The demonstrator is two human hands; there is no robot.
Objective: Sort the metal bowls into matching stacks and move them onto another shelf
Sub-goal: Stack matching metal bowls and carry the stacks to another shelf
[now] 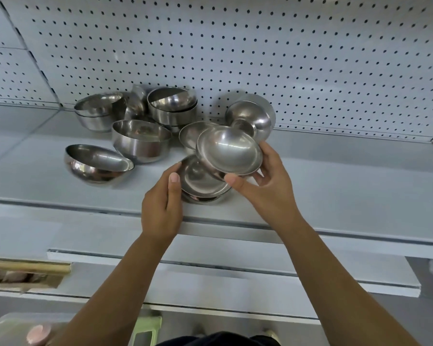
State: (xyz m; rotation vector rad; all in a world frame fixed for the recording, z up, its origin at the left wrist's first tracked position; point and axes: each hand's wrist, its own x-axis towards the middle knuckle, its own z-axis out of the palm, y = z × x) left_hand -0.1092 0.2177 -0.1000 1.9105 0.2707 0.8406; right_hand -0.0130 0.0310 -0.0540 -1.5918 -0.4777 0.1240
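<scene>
The right hand point(268, 188) pinches a shallow bowl point(229, 151) by its rim, thumb on the near edge and fingers behind the far edge. The bowl is tilted with its hollow facing us, just above a stack point(200, 182) of like bowls near the front of the shelf point(335, 186). The left hand point(163, 208) rests against the stack's left side, fingers loose, gripping nothing. Deep bowls point(140, 141) crowd further back-left by the pegboard point(260, 58).
</scene>
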